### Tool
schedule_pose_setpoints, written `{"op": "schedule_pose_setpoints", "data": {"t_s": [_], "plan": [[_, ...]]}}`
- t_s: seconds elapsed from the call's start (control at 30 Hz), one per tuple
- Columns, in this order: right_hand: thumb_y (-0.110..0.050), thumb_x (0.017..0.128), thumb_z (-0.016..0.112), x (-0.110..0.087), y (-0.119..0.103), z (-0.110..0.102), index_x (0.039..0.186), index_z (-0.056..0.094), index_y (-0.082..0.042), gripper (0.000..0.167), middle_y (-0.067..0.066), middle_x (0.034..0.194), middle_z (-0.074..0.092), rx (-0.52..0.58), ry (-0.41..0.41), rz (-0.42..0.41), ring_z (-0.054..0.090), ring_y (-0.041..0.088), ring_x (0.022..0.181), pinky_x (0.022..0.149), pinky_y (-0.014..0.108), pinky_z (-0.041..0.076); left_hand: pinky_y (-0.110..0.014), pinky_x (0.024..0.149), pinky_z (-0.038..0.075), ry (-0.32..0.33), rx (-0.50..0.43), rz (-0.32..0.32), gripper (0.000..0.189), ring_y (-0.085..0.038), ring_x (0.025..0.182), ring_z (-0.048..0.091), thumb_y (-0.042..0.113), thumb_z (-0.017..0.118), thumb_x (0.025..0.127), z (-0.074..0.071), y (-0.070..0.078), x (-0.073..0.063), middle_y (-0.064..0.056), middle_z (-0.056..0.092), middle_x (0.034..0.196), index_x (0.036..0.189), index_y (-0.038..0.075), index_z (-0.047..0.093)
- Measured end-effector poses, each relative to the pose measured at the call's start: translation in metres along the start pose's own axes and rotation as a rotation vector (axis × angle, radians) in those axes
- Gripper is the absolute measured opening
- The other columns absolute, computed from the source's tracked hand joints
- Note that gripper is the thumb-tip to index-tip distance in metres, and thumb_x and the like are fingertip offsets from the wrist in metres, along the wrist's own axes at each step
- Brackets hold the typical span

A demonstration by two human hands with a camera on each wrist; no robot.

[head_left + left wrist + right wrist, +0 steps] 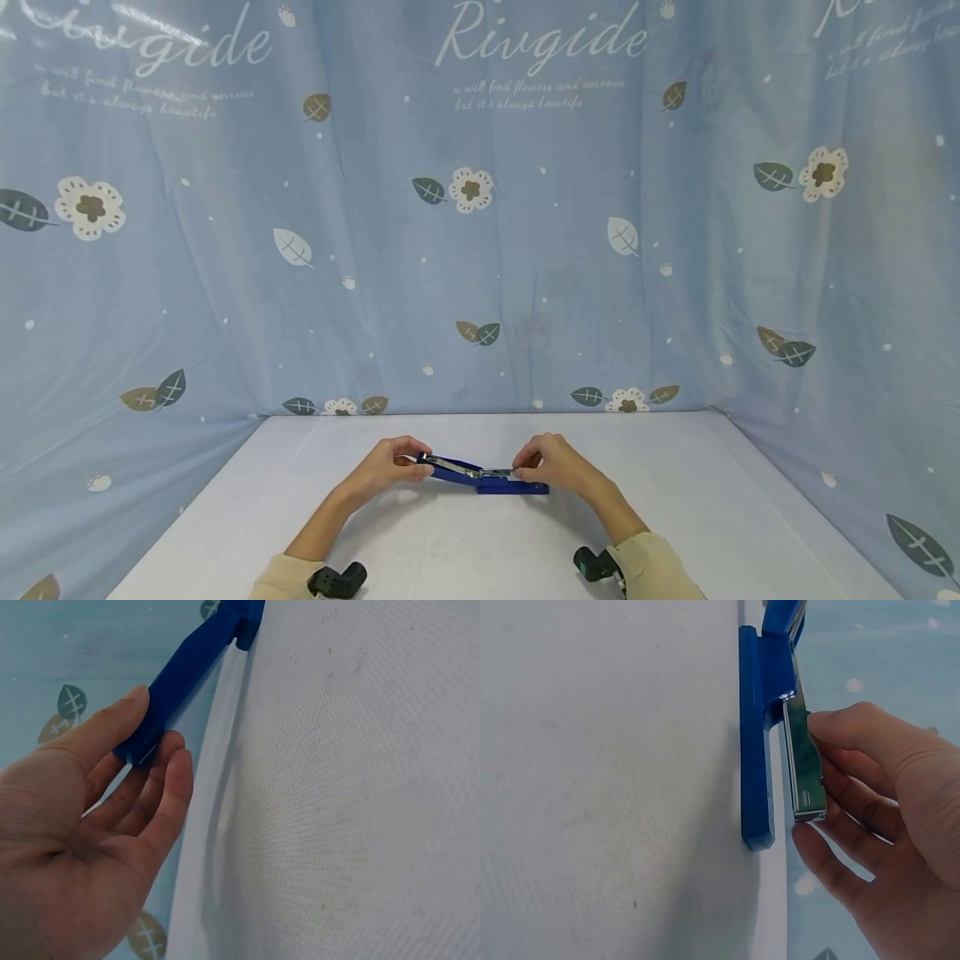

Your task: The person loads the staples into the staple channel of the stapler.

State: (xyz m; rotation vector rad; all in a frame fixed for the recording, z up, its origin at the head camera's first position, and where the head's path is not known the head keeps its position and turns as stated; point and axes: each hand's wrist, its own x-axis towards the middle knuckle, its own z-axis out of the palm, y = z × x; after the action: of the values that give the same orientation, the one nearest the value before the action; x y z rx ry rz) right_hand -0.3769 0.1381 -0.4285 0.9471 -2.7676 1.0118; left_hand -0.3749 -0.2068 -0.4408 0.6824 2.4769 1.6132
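Note:
A blue stapler lies on the white table with its top swung far open to the left. My left hand pinches the end of the raised blue top cover between thumb and fingers, clear of the tabletop. At the other side, my right hand holds the shiny metal staple magazine, thumb on one face and fingers behind it. Below the magazine, a gap separates it from the blue base, which rests on the table. Whether staples are inside cannot be seen.
The white table reaches back to a light blue curtain printed with leaves and flowers, which also hangs along both sides. Dark wrist cameras sit at the beige sleeves.

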Motion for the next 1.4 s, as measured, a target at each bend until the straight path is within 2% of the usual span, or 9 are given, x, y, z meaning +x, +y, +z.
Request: {"op": "schedule_pose_setpoints", "data": {"t_s": [0.13, 0.5, 0.67, 0.8, 1.07, 1.4], "plan": [[-0.013, 0.087, 0.073, -0.003, 0.0, -0.002, 0.096, 0.075, -0.009, 0.01, -0.004, 0.088, 0.071, -0.005, -0.008, -0.014, 0.061, 0.002, 0.077, 0.069, 0.018, 0.052, -0.03, 0.078, 0.06, -0.001, -0.003, 0.003, 0.041, -0.017, 0.088, 0.071, 0.022, 0.075, 0.087, 0.001, 0.001, 0.0, -0.016, 0.067, 0.108, 0.119, -0.001, 0.062], [-0.014, 0.085, 0.075, -0.014, -0.001, -0.016, 0.099, 0.074, -0.006, 0.016, 0.001, 0.092, 0.072, -0.052, -0.034, -0.035, 0.063, 0.008, 0.08, 0.071, 0.021, 0.053, -0.03, 0.078, 0.059, 0.003, 0.002, -0.016, 0.041, -0.024, 0.092, 0.071, 0.024, 0.076, 0.086, 0.001, -0.001, 0.0, -0.012, 0.067, 0.106, 0.118, 0.002, 0.063], [-0.017, 0.085, 0.075, -0.022, 0.002, -0.018, 0.101, 0.073, -0.006, 0.02, 0.003, 0.093, 0.072, -0.06, -0.037, -0.01, 0.062, 0.008, 0.079, 0.071, 0.021, 0.053, -0.03, 0.078, 0.059, 0.006, 0.002, -0.02, 0.041, -0.023, 0.091, 0.071, 0.024, 0.076, 0.087, 0.002, -0.001, 0.0, -0.012, 0.067, 0.106, 0.118, 0.002, 0.063], [-0.019, 0.084, 0.077, -0.028, 0.009, -0.018, 0.105, 0.071, -0.007, 0.025, -0.002, 0.089, 0.069, -0.064, -0.039, 0.022, 0.058, 0.006, 0.077, 0.069, 0.021, 0.051, -0.029, 0.078, 0.059, 0.009, 0.004, -0.023, 0.041, -0.023, 0.091, 0.07, 0.024, 0.076, 0.086, 0.002, -0.001, 0.0, -0.012, 0.067, 0.107, 0.118, 0.002, 0.063], [-0.019, 0.083, 0.078, -0.035, 0.023, -0.019, 0.105, 0.07, -0.006, 0.027, -0.004, 0.084, 0.067, -0.031, -0.045, 0.029, 0.057, 0.003, 0.074, 0.065, 0.021, 0.049, -0.03, 0.079, 0.059, 0.006, -0.014, -0.02, 0.04, -0.031, 0.095, 0.07, 0.023, 0.075, 0.087, 0.001, 0.001, -0.003, -0.012, 0.068, 0.105, 0.119, 0.002, 0.063], [-0.021, 0.082, 0.078, -0.033, 0.031, -0.014, 0.104, 0.072, -0.007, 0.026, -0.006, 0.083, 0.067, -0.03, -0.039, 0.053, 0.057, 0.002, 0.073, 0.066, 0.02, 0.049, -0.032, 0.078, 0.059, 0.005, -0.004, -0.015, 0.041, -0.023, 0.092, 0.07, 0.023, 0.076, 0.087, -0.001, 0.0, 0.0, -0.013, 0.067, 0.108, 0.119, 0.002, 0.062]]}}
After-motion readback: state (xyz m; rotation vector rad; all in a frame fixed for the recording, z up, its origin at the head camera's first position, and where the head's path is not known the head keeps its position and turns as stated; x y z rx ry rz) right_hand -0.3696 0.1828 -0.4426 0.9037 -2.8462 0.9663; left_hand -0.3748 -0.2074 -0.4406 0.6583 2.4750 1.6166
